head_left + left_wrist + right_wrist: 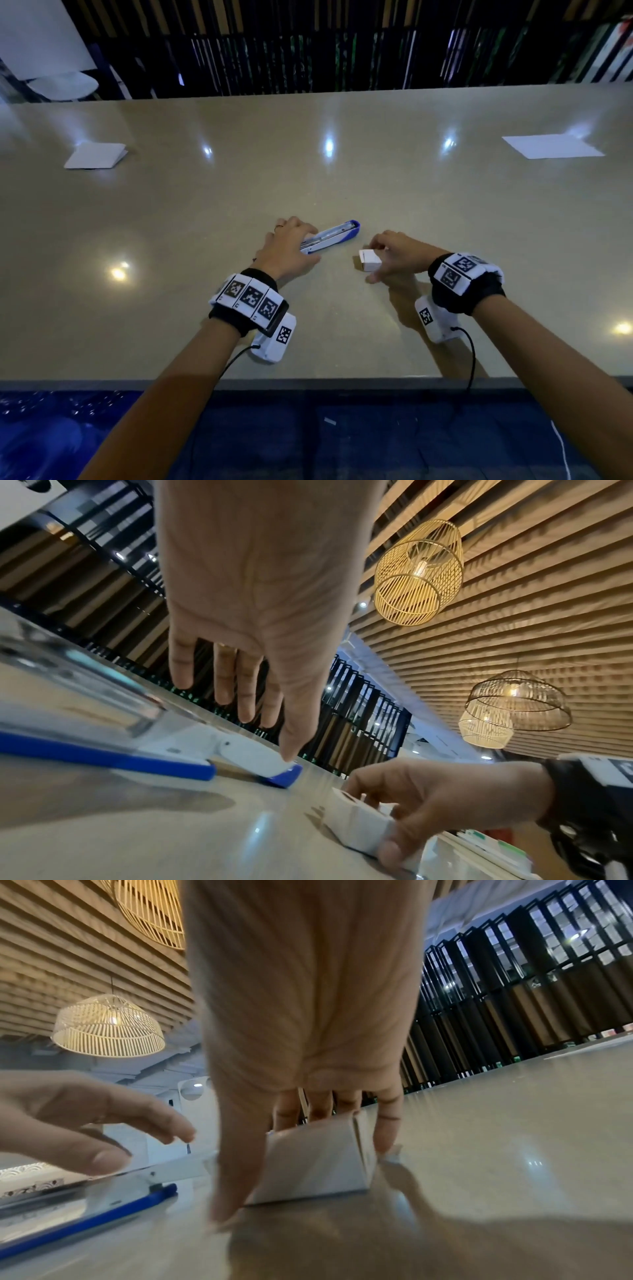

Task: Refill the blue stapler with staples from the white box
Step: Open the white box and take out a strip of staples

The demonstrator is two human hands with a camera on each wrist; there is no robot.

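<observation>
**Box in right-hand grip; stapler under an open left hand**

Head view. The stapler [330, 237] lies on the table [342, 164], its near end under the left hand [291, 250]. Its top appears swung open, with the metal rail exposed. The box [370, 260] sits just right of the stapler, apart from it. The right hand [397, 257] holds the box on the table, thumb on its near side and fingers on its far side. Two sheets of paper [551, 146] lie well away from both grips.

Left wrist view. The left hand's fingers [246, 696] are extended and slightly spread above the stapler; they hold nothing. Whether the thumb tip touches the white body cannot be told. Beyond the thumb, the right hand pinches the box.

Right wrist view. The thumb [236, 1164] presses the box's left face and a finger the right face, so the grip spans its width. The box is tilted, one edge on the table. A flap at the far end appears open.

Assessment. The box is judged light, thin card: it will crush under a hard squeeze and may slide on the glossy top, so hold it by the side walls, clear of the open end. Staple strips are brittle and break if bent; take one by its long sides. The stapler is rigid and heavier; steady it by the base behind the rail, fingers off the sprung pusher.
</observation>
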